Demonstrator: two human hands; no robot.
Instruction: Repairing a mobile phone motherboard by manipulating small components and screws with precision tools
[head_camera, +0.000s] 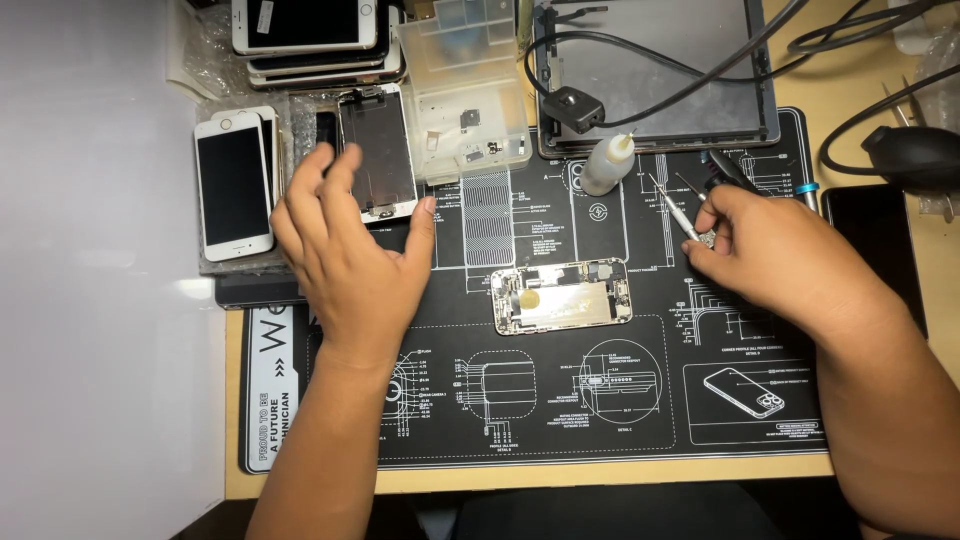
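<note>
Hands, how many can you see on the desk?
2. The left hand is spread open over the black mat, beside a phone screen part. The right hand holds a thin screwdriver. None look hidden.

Item count, repair mat

Showing: one opened phone body, one detached screen panel, one white dropper bottle, one clear parts box, two hands working.
</note>
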